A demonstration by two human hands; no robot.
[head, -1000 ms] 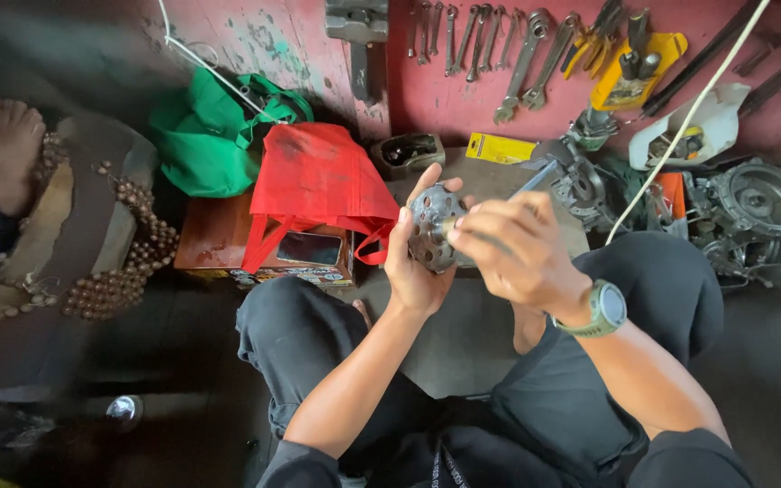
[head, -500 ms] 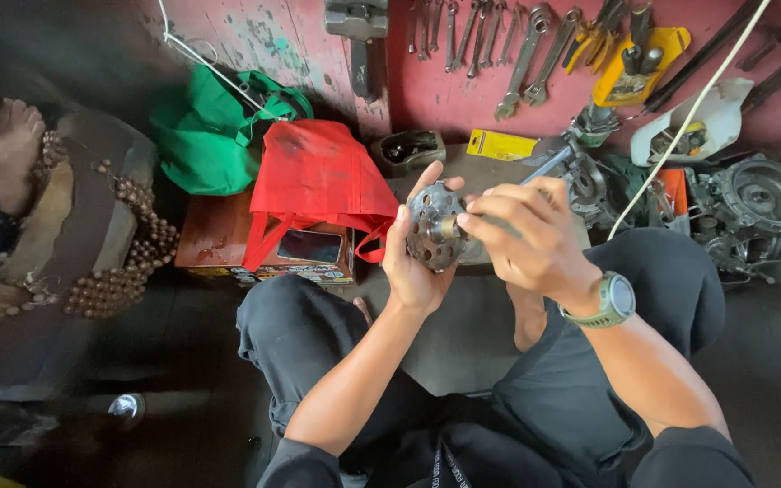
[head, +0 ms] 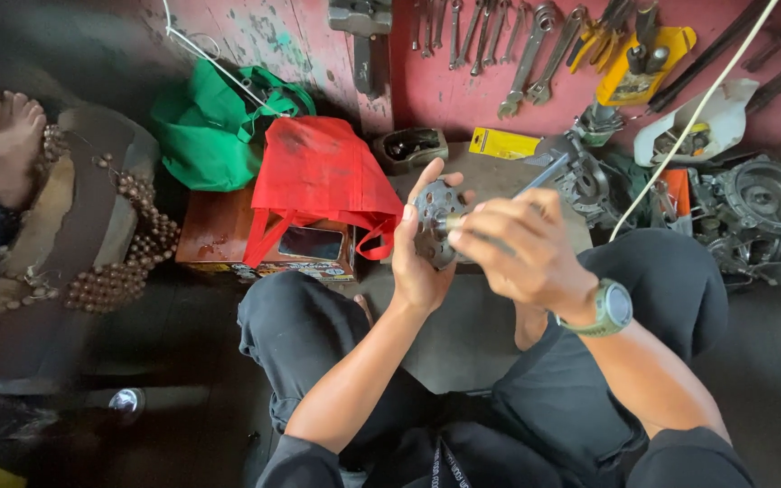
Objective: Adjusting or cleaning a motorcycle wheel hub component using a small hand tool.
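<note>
My left hand (head: 419,258) grips a round grey metal part (head: 434,226) with holes around its face, held upright in front of me above my knees. My right hand (head: 515,244), with a green watch on the wrist, is closed around a long metal tool (head: 542,173) whose tip is pressed against the round part's face. The tool's shaft sticks out up and to the right past my fingers. I sit on the floor with both legs in black trousers bent to either side.
A red bag (head: 318,176) lies on a brown box, a green bag (head: 214,136) behind it. Wrenches (head: 535,50) and a yellow tool holder (head: 639,59) hang on the red wall. Engine parts (head: 756,203) lie right. Another person's bare feet (head: 2,136) rest far left.
My right hand has shifted slightly left and down on the tool against the round part. The left hand keeps its hold in the same place.
</note>
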